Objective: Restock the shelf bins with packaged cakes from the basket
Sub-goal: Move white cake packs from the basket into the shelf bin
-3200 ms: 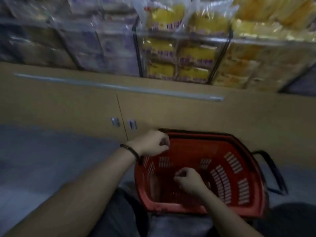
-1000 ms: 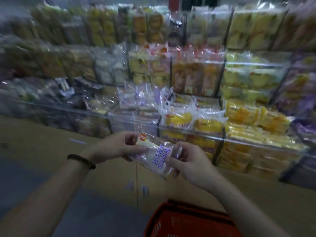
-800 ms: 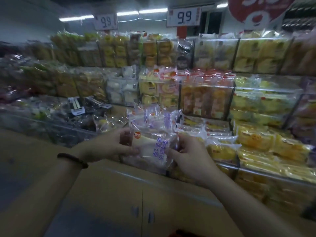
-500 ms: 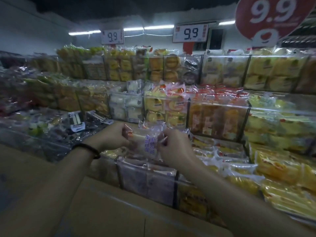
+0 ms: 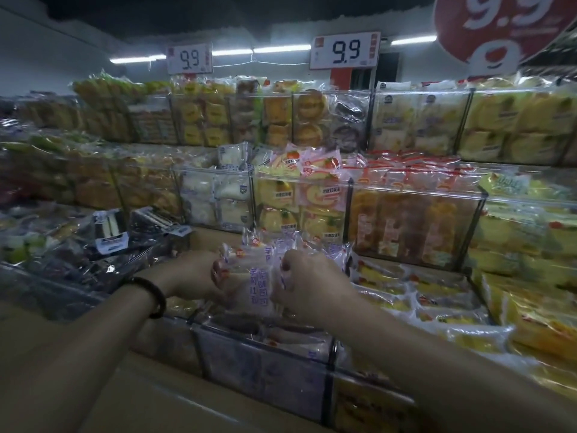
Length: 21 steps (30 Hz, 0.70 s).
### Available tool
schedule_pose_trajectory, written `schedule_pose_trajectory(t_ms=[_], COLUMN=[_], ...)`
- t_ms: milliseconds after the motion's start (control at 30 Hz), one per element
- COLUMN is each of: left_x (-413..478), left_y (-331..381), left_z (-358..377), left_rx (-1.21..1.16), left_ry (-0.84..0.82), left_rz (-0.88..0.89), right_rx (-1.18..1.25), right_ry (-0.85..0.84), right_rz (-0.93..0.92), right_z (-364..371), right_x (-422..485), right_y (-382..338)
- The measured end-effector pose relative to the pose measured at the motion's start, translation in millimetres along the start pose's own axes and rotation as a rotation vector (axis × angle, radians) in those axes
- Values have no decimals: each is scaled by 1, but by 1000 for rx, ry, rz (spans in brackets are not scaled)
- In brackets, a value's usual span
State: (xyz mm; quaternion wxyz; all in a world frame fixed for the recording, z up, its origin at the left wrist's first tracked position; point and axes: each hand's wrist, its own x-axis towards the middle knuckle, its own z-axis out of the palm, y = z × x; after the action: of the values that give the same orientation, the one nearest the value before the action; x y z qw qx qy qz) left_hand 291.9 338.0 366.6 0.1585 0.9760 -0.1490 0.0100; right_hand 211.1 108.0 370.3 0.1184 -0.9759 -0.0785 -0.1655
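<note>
The clear bin (image 5: 265,370) at the front of the shelf made the nearest edge. Its acrylic front wall rose from the wooden ledge (image 5: 134,398), with dark corner posts at its ends. Above the bin the space stood open up to the hands. Behind the bin a second tier of clear-walled bins (image 5: 412,223) stepped up and closed off the back. Right of the bin, yellow packs (image 5: 437,295) lay heaped close to its divider. Left of the bin, dark-wrapped packs (image 5: 109,242) crowded the neighbouring compartment. High behind the bin hung a price card (image 5: 345,50) reading 9.9 and a round red sign (image 5: 499,26), the sign cut off at the top right.

The bin's contents were dim and blurred, with only pale wrappers and purple print showing through its wall. Both forearms ran out of view at the bottom.

The packaged cake (image 5: 254,285) hung upright just above the bin's open top, its purple characters facing the camera. The left hand (image 5: 199,276), a dark bracelet (image 5: 154,295) on its wrist, pinched the pack's left edge. The right hand (image 5: 309,285) gripped the right edge with curled fingers, most fingertips hidden behind the wrapper. The cake lay between the two hands, touching both. Whether its lower end touched the packs in the bin could not be told.
</note>
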Motion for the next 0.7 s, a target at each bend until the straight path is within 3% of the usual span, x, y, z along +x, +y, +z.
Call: schedule_pose_trajectory(t_ms=[100, 233, 333, 467, 700], left_x=[11, 42, 73, 114, 154], left_y=[-7, 4, 33, 63, 56], left_z=[-20, -47, -51, -43, -17], left_rx=[-1, -112, -170, -191, -216], left_ry=[-1, 222, 311, 268, 110], left_rz=[-19, 58, 165, 236, 293], right_rx=[47, 141, 271, 234, 163], right_ry=[4, 255, 179, 74, 58], right_rz=[-34, 35, 121, 89, -9], right_z=[-27, -52, -55, -34, -24], right_x=[3, 42, 76, 98, 95], right_y=[15, 58, 86, 106, 120])
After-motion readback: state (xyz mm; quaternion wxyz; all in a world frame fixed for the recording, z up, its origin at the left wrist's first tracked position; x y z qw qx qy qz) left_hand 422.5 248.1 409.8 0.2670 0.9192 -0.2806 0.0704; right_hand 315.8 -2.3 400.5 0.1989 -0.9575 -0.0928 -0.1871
